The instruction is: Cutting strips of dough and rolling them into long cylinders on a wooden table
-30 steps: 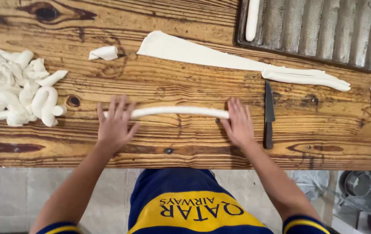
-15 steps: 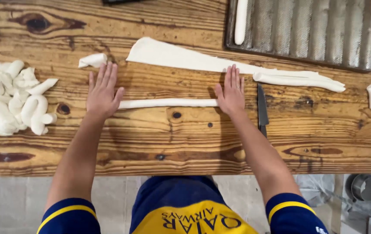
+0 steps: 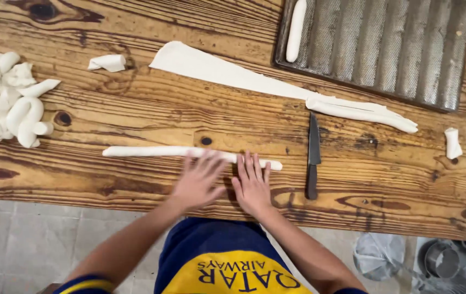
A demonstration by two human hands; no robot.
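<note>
A long thin rope of white dough (image 3: 151,151) lies across the wooden table (image 3: 135,117) near its front edge. My left hand (image 3: 199,179) and my right hand (image 3: 252,184) lie flat side by side on the right part of the rope, fingers spread and pressing on it. A black-handled knife (image 3: 313,155) lies just right of my right hand, blade pointing away from me. Beyond the rope stretches a long flat tapered sheet of dough (image 3: 244,76).
A pile of dough pieces (image 3: 7,103) sits at the left. A small dough scrap (image 3: 107,62) lies near the sheet's wide end, another scrap (image 3: 452,142) at the right. A corrugated metal baking tray (image 3: 396,46) at the back right holds one dough stick (image 3: 296,30).
Both hands were spread wide apart at the rope's ends; now they have come together on its right part, nearer the table's front edge. The rope looks longer and thinner.
</note>
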